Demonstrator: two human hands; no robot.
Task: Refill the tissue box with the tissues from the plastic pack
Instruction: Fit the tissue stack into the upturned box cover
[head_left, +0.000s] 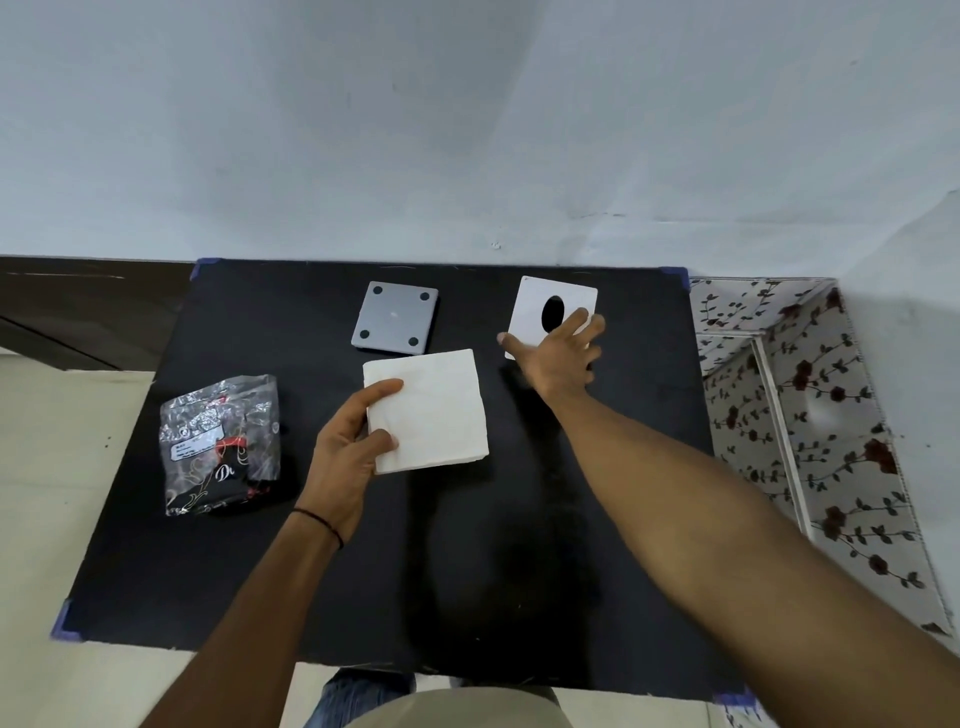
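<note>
A square stack of white tissues is held above the black mat by my left hand, which grips its left edge with thumb on top. My right hand reaches to the far right and lies on the white tissue box, a square white piece with an oval hole; its fingers spread over the box's near edge, and I cannot tell if they grip it. A grey square base with dark round feet lies upside down at the far middle. The crumpled plastic pack lies at the left.
The black mat covers a table and is taped at its corners with blue tape. A grey wall stands behind. A floral-patterned fabric cabinet stands at the right of the table. Pale floor lies at the left.
</note>
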